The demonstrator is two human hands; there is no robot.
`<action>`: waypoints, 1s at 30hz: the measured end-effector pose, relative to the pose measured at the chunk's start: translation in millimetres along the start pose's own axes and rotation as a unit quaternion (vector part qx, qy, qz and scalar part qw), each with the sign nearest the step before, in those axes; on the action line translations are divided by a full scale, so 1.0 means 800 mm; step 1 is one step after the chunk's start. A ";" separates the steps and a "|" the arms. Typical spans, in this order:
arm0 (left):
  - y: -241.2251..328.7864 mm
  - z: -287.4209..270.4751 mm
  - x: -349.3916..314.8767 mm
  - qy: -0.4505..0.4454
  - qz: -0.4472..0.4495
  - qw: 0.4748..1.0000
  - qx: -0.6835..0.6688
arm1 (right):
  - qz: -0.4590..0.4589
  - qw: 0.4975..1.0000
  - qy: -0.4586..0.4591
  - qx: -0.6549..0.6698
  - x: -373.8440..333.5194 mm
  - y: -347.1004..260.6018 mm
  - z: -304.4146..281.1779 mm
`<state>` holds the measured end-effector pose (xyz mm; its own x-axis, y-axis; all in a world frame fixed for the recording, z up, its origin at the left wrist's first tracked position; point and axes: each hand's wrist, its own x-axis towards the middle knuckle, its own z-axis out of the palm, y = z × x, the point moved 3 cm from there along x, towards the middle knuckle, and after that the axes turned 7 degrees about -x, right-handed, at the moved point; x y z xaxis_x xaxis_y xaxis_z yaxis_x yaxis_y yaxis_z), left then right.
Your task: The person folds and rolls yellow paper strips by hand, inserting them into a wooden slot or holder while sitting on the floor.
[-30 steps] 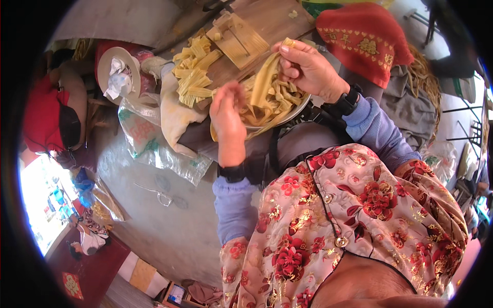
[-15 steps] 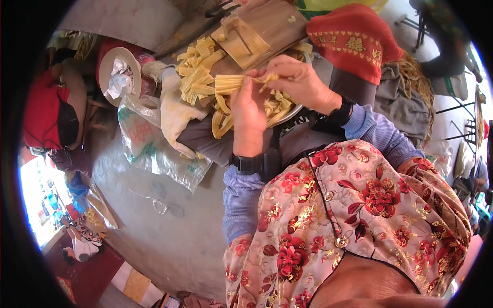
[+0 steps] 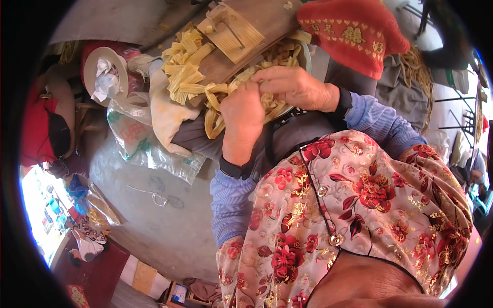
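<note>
Pale yellow, ribbed strips (image 3: 187, 49), many gathered into knotted bundles, lie heaped on the left of a wooden board (image 3: 281, 24). More looped strips (image 3: 290, 54) fill a bowl (image 3: 308, 57) under the board's right edge. My left hand (image 3: 242, 115) is closed, its fingers curled on a yellow strip whose looped part shows at its left. Close beside it, my right hand (image 3: 298, 88) bends its fingers together over the bowl, pinching the same strip; its fingertips are partly hidden. A flat, slotted yellowish wooden block (image 3: 241, 38) lies on the board.
A red cloth with gold patterns (image 3: 354, 33) covers something at the upper right. To the left stand a pale round tub (image 3: 123, 77) with crumpled paper and a clear plastic bag (image 3: 138, 136). White string (image 3: 156, 197) lies on the floor. A person in red (image 3: 36, 126) is at far left.
My hands have come together lower down, and the left fingers have curled over the strip. The bundled strip end held up before is no longer seen raised. The view has shifted slightly.
</note>
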<state>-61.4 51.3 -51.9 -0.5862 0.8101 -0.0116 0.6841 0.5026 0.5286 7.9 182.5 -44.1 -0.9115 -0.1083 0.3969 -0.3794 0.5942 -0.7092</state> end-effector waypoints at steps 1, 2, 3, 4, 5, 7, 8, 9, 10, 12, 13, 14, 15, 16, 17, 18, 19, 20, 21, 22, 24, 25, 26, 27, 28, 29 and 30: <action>0.005 -0.003 0.003 0.036 -0.005 0.999 0.001 | 0.007 1.000 0.001 0.001 -0.002 0.001 0.000; 0.008 -0.003 0.006 0.040 -0.007 0.999 0.010 | 0.063 0.997 0.026 0.044 -0.004 0.005 -0.002; 0.011 -0.006 0.010 0.037 -0.007 0.999 0.009 | 0.114 0.988 0.051 0.087 -0.001 0.009 -0.003; 0.014 -0.010 0.014 0.070 -0.010 0.997 -0.029 | 0.126 0.988 0.073 0.057 0.003 0.011 -0.006; 0.016 -0.012 0.016 0.102 -0.014 0.992 -0.068 | 0.129 0.987 0.074 0.057 0.007 0.008 -0.008; 0.012 -0.011 0.018 0.108 -0.046 0.972 -0.204 | 0.344 0.898 0.133 0.240 0.009 0.013 -0.011; 0.009 -0.009 0.018 0.111 -0.078 0.932 -0.336 | 0.332 0.904 0.159 0.215 0.014 0.010 -0.014; 0.007 -0.004 0.019 0.110 -0.075 0.931 -0.339 | 0.334 0.905 0.160 0.211 0.016 0.010 -0.013; 0.000 0.011 0.018 0.074 -0.159 0.818 -0.548 | 0.351 0.889 0.175 0.235 0.016 0.011 -0.012; 0.007 0.023 0.019 0.038 -0.221 0.582 -0.782 | 0.378 0.862 0.195 0.276 0.014 0.016 -0.008; 0.008 0.024 0.021 0.035 -0.221 0.581 -0.783 | 0.380 0.862 0.196 0.274 0.014 0.016 -0.009; 0.007 0.022 0.022 0.052 -0.205 0.635 -0.743 | 0.388 0.843 0.198 0.316 0.014 0.017 -0.010; 0.008 0.019 0.024 0.068 -0.190 0.685 -0.700 | 0.396 0.822 0.200 0.357 0.012 0.019 -0.010; 0.012 0.010 0.027 0.071 -0.177 0.784 -0.591 | 0.399 0.821 0.202 0.355 0.013 0.020 -0.009; 0.011 0.010 0.030 0.066 -0.177 0.783 -0.592 | 0.407 0.787 0.220 0.409 0.013 0.022 -0.007; 0.015 0.001 0.036 0.129 -0.064 0.894 -0.424 | 0.412 0.749 0.239 0.460 0.012 0.025 -0.006; 0.025 -0.005 0.040 0.187 0.054 0.953 -0.233 | 0.414 0.749 0.245 0.455 0.009 0.030 -0.006; 0.030 -0.007 0.043 0.214 0.083 0.956 -0.181 | 0.419 0.760 0.232 0.439 0.006 0.036 -0.005; 0.030 -0.007 0.044 0.210 0.086 0.956 -0.185 | 0.424 0.769 0.217 0.426 0.007 0.036 -0.004; 0.031 -0.008 0.044 0.211 0.098 0.961 -0.150 | 0.427 0.767 0.223 0.424 0.006 0.034 -0.007; 0.032 -0.007 0.043 0.206 0.115 0.965 -0.118 | 0.438 0.849 0.140 0.261 0.010 0.024 -0.018; 0.030 -0.004 0.042 0.185 0.110 0.969 -0.124 | 0.443 0.845 0.147 0.260 0.008 0.023 -0.018; 0.028 -0.001 0.042 0.163 0.105 0.972 -0.130 | 0.428 0.869 0.127 0.212 0.007 0.021 -0.019; 0.025 0.001 0.041 0.156 0.110 0.973 -0.133 | 0.413 0.889 0.107 0.165 0.006 0.019 -0.018; 0.020 0.002 0.041 0.134 0.108 0.975 -0.139 | 0.423 0.883 0.093 0.182 0.003 0.016 -0.017; 0.017 0.006 0.042 0.112 0.106 0.977 -0.144 | 0.429 0.879 0.100 0.181 -0.001 0.014 -0.019; 0.016 0.008 0.041 0.104 0.112 0.977 -0.145 | 0.453 0.853 0.108 0.238 -0.004 0.011 -0.017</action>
<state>-69.1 86.0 -50.8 -0.5313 0.7962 0.2895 0.6714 0.1873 0.7171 9.7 199.1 -43.5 -0.8342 0.4026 -0.3770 0.3958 -0.0389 -0.9175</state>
